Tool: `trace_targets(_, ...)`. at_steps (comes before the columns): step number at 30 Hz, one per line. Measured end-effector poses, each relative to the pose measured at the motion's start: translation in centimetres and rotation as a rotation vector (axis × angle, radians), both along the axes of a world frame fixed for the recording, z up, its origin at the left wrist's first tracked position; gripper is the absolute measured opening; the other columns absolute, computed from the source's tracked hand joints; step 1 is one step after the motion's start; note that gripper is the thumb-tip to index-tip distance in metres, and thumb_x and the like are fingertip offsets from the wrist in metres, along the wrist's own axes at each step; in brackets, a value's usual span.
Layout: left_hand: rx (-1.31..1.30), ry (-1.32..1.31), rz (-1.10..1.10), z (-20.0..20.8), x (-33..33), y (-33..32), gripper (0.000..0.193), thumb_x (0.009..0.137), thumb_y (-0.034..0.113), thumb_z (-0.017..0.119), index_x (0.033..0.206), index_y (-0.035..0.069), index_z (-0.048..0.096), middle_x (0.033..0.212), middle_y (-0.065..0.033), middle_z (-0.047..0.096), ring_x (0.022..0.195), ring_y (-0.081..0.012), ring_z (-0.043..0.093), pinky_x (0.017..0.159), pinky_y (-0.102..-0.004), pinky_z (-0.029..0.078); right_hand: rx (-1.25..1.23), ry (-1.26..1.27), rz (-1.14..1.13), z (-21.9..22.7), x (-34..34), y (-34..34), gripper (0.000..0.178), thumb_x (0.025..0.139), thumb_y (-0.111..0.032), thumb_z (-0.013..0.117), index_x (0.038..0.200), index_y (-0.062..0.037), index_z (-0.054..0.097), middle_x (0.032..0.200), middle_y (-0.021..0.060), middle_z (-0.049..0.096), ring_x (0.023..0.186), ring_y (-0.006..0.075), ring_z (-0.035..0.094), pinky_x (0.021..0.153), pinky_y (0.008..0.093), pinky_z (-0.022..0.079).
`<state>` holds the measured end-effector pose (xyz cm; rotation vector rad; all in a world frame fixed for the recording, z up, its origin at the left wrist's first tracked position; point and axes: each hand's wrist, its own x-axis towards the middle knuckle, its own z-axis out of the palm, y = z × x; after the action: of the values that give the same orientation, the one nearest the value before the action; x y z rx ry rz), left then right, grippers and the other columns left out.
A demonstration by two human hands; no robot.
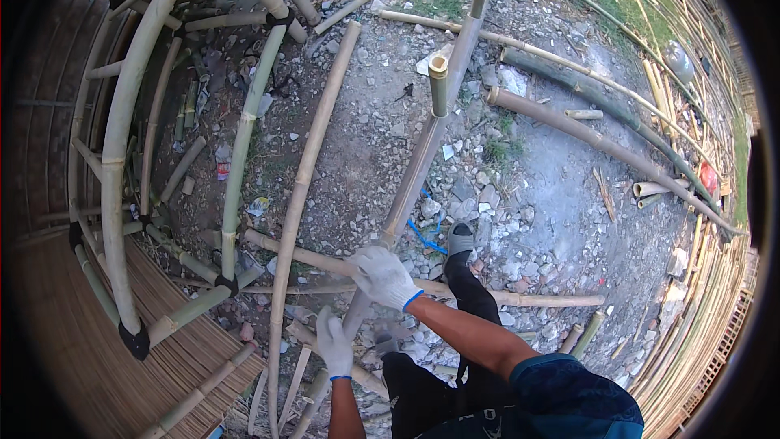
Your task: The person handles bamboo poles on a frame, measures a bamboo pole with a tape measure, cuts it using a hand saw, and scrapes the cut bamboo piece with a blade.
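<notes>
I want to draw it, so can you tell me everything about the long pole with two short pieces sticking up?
The long pole looks like brownish-grey bamboo, smooth, with a ringed joint. It slants from the picture's top edge toward the lower left, crossing a paler pole above stony ground. Two short greenish bamboo pieces stand up from it, with open, hollow tops. The gloved right hand rests on it; the gloved left hand is close, touching unclear.
</notes>
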<state>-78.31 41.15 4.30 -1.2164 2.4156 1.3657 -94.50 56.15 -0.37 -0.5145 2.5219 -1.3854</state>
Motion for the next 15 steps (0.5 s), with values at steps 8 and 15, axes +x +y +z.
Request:
trace_targets(8,0.139,-0.046,0.117,-3.2,-14.6,10.6,0.050,0.108,0.037,0.049,0.129,-0.006,0.062,0.127,-0.0248,0.067,0.115,-0.0377,0.064,0.103,-0.0445,0.046,-0.061,-0.170,0.073,0.2,-10.1,9.2,0.037,0.091,-0.024,0.072,0.124,-0.0069,0.067,0.121,0.0161,0.069,0.114,0.0347,0.066,0.099,0.0441,0.053)
trace_targets(15,-0.068,-0.037,0.054,-3.7,-14.3,9.6,0.045,0.108,0.035,0.051,0.123,-0.006,0.064,0.121,-0.0242,0.068,0.113,-0.0381,0.064,0.101,-0.0452,0.046,0.282,0.331,-0.340,1.6,-31.5,15.2,0.060,0.081,-0.021,0.077,0.137,-0.0120,0.057,0.140,0.0162,0.056,0.129,0.0397,0.053,0.106,0.0530,0.046)
